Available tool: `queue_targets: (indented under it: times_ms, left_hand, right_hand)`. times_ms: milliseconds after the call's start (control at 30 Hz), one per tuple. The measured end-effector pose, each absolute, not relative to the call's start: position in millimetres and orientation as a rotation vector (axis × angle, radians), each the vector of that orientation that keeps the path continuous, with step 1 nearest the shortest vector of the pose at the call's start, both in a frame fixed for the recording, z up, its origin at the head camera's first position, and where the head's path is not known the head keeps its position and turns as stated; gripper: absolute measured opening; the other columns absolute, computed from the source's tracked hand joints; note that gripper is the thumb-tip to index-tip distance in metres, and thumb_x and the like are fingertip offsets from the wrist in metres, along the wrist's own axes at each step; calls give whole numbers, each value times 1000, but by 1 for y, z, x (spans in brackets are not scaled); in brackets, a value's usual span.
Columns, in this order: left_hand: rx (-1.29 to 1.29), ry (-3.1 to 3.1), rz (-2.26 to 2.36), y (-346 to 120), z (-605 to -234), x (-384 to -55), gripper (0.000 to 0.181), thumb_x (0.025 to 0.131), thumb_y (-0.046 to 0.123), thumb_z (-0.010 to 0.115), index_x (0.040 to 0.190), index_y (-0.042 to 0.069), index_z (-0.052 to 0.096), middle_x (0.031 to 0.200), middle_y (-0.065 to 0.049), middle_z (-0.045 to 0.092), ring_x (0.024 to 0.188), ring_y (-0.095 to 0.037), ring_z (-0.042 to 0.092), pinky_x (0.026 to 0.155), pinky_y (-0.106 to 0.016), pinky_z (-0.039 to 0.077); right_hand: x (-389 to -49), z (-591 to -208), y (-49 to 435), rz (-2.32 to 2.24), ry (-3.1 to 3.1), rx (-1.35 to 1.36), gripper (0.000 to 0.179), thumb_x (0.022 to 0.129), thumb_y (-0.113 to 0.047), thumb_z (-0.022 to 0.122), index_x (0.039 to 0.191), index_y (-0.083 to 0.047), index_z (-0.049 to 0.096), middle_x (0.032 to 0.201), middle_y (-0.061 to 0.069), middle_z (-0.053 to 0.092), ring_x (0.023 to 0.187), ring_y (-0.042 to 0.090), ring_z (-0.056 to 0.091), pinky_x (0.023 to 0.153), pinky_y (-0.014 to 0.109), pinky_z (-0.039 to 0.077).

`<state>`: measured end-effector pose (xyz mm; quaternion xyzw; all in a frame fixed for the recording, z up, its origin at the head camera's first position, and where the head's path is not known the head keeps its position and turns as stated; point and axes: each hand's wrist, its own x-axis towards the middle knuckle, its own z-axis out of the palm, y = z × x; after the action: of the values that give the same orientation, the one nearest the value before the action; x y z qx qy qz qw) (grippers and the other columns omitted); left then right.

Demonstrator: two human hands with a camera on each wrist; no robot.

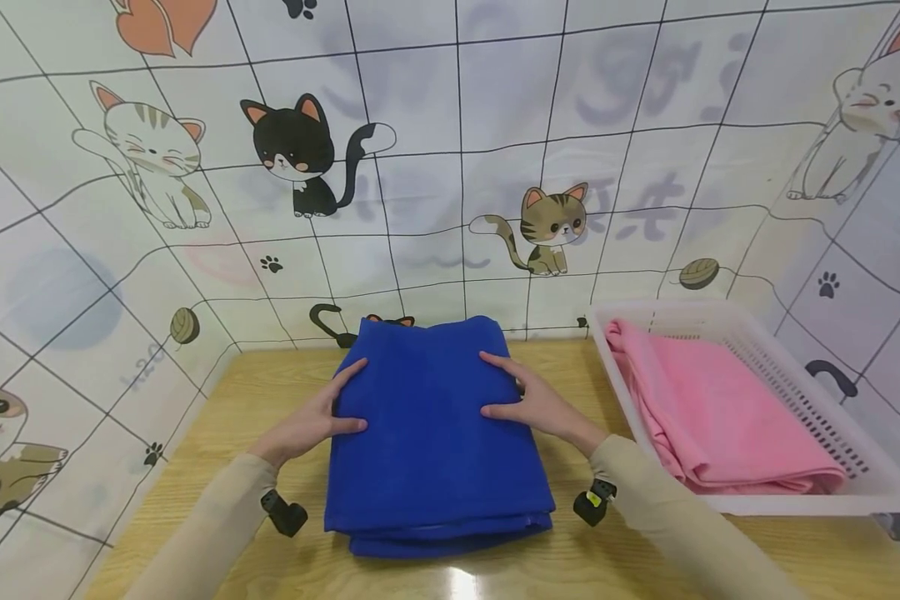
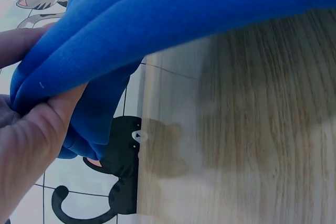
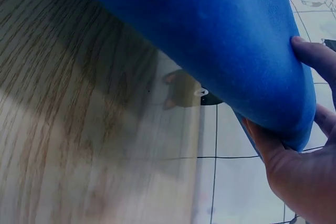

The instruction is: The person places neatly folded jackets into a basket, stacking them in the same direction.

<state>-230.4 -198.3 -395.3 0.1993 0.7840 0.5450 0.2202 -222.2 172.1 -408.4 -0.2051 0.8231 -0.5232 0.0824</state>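
A folded blue cloth, several layers thick, is in the middle of the head view, above the wooden table. My left hand grips its left side, with thumb and index finger on the top face and the other fingers hidden. Opposite, my right hand holds the right side in much the same way. In the left wrist view, the left hand has fabric between thumb and fingers. The right wrist view shows the right hand around the cloth's rounded edge. Whether the cloth's near end touches the table is unclear.
At the right, a white plastic basket holds a folded pink cloth. Beneath everything lies a light wooden table. A white sheet with grid lines and cartoon cats rises behind the table and at both sides.
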Motion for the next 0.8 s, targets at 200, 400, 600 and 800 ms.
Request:
queue_targets:
  times_ms: [200,400,600,800]
  left_hand:
    - [585,2174,1527,-194,-391,-233,91,90,12,69,157,26,8,159,-16,-5,142,-44,9,109,-60,19]
    - [597,2181,1534,-189,-386,-237,90,90,14,69,157,28,9,159,-15,-4,141,-44,11,108,-59,21]
    - [609,2108,1591,-182,-382,-239,90,91,9,67,157,28,9,159,-15,-4,142,-44,10,108,-60,23]
    - [637,2119,1594,-174,-373,-240,88,91,12,68,156,29,11,159,-12,-5,142,-42,11,108,-59,23]
  right_hand:
    - [-220,-392,176,-1581,2440,-624,81,85,-25,76,153,-23,31,156,16,19,136,43,31,100,59,37]
    - [-221,-379,182,-1545,2468,-648,80,87,-22,74,153,-19,28,156,19,20,136,44,30,100,59,36]
    - [-220,-371,188,-1572,2449,-584,79,88,-21,73,153,-19,29,154,19,23,135,43,31,101,59,34]
    - [-221,-364,195,-1590,2427,-515,79,88,-23,73,153,-21,29,153,20,25,134,43,32,100,57,36]
